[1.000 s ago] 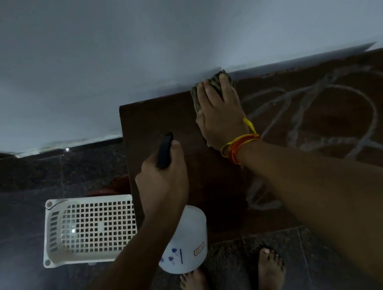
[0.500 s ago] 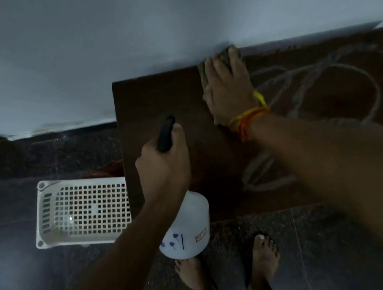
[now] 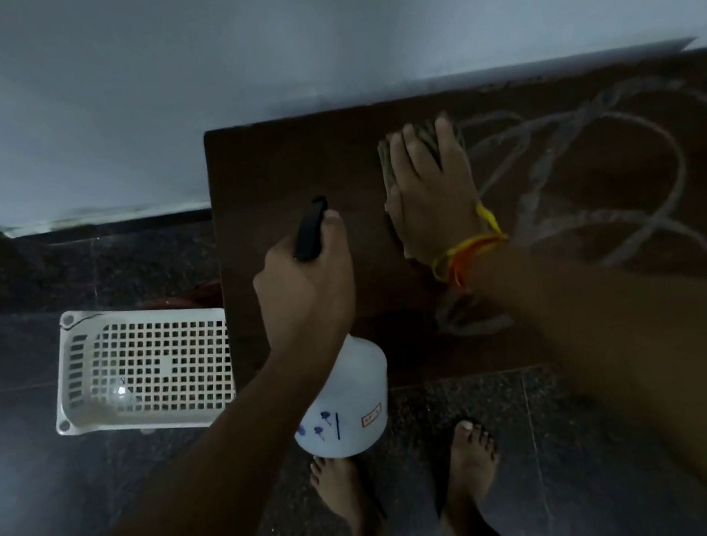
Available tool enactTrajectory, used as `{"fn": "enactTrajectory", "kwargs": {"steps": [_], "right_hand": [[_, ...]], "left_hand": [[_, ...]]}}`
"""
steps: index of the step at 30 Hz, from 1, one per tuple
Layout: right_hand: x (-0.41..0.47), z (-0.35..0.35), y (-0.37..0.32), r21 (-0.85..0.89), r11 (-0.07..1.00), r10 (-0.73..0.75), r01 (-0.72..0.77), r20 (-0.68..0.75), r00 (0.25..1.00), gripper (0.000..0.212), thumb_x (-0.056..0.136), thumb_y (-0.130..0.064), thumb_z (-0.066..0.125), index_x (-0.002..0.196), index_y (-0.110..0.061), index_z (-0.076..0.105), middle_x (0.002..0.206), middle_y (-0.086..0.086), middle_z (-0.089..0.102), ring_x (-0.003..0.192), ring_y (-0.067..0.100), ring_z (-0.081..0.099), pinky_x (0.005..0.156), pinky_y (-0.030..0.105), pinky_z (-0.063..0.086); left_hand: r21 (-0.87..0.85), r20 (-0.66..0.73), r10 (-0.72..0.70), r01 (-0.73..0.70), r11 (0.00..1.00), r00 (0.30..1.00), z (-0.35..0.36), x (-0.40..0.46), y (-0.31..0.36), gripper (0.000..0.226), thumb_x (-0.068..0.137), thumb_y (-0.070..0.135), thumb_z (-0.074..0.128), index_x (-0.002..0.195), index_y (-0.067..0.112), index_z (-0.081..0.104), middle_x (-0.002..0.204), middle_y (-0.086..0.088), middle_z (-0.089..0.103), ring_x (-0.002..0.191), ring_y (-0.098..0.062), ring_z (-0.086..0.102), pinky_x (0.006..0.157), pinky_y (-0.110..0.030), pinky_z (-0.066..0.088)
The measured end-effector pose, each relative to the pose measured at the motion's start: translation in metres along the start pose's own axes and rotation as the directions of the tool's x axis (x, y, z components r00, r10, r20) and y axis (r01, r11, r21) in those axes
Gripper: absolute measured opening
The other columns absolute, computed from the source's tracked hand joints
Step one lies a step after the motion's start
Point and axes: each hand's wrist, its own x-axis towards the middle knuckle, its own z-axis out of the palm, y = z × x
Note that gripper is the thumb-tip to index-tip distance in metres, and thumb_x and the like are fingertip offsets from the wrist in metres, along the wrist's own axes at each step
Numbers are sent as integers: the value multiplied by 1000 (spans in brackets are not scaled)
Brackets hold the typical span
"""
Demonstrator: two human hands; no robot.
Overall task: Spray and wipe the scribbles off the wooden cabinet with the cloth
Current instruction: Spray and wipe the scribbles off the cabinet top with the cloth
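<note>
The dark wooden cabinet top (image 3: 278, 164) stands against the pale wall. Whitish looping scribbles (image 3: 601, 169) cover its right half, while the left half looks plain. My right hand (image 3: 432, 197) lies flat on a greyish cloth (image 3: 426, 132), pressing it to the wood at the scribbles' left edge. Only the cloth's far end shows past my fingers. My left hand (image 3: 304, 288) grips the black trigger head of a white spray bottle (image 3: 348, 405), held over the cabinet's front left part.
A white perforated plastic basket (image 3: 143, 365) sits on the dark tiled floor left of the cabinet, with something reddish (image 3: 191, 292) behind it. My bare feet (image 3: 403, 474) stand at the cabinet's front edge. The wall (image 3: 310, 37) runs along the back.
My right hand has pulled the cloth back from the cabinet's rear edge toward me. The left hand keeps the bottle in much the same place.
</note>
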Motion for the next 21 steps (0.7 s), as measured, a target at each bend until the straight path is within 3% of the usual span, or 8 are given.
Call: {"fn": "enactTrajectory", "kwargs": {"steps": [4, 9, 14, 18, 21], "right_hand": [[18, -6, 4, 58, 996, 65, -65, 1, 998, 67, 93, -35, 10, 152, -3, 13, 157, 18, 21, 147, 40, 12, 116, 58, 7], [-66, 2, -14, 77, 996, 32, -34, 29, 999, 62, 97, -32, 1, 153, -5, 0, 160, 16, 10, 148, 41, 3, 116, 59, 4], [-133, -12, -38, 155, 983, 113, -99, -79, 990, 60, 95, -32, 35, 149, -6, 31, 154, 13, 32, 144, 42, 16, 116, 54, 18], [-103, -16, -29, 108, 992, 86, -72, -131, 988, 59, 94, -29, 37, 147, -4, 33, 151, 14, 36, 143, 44, 20, 116, 53, 18], [-93, -17, -27, 150, 982, 136, -116, -132, 982, 59, 93, -29, 35, 147, -5, 32, 151, 14, 36, 143, 44, 21, 116, 54, 21]], "left_hand": [[1, -11, -4, 4, 1000, 1000, 2, -7, -6, 34, 98, 45, 50, 72, 24, 56, 69, -5, 65, 57, -20, 62, 57, -34, 55], [12, -9, 1, -1, 1000, 1000, 3, -21, -4, 34, 97, 45, 50, 70, 25, 56, 74, -9, 69, 61, -23, 65, 64, -43, 60], [11, -28, 10, -10, 1000, 1000, 1, -26, -2, 37, 97, 46, 50, 74, 19, 61, 75, -11, 70, 60, -24, 65, 64, -43, 60], [24, -24, 32, -31, 999, 999, 3, -33, -10, 34, 98, 45, 49, 72, 25, 57, 71, -5, 66, 56, -19, 62, 56, -33, 55], [24, -20, 38, -37, 999, 999, 4, -43, -19, 32, 99, 43, 49, 71, 29, 52, 69, -3, 64, 56, -18, 61, 59, -36, 56]]}}
